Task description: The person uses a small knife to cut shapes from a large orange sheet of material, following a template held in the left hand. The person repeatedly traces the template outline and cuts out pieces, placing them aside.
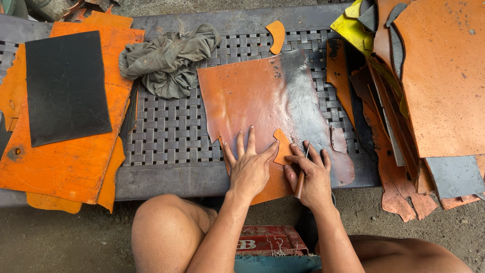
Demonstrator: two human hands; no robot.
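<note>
Your left hand [249,169] lies flat, fingers spread, pinning the orange leather sheet [262,108] on the woven worktop [169,129]. A small orange template [283,146] sits on it. Your right hand's [313,177] grip is closed round a marking tool [301,177] at the template's edge; tracing looks barely begun, nothing cut.

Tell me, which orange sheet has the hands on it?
The orange-and-grey sheet in the middle of the woven bench; the other sheets lie in side stacks, untouched.

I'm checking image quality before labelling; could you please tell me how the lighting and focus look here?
Head view: soft, even daylight, only faint shadows under the hands; slight sheen on the orange leather sheet; left hand and right hand sharp; edges bow slightly from the wide lens.
</note>
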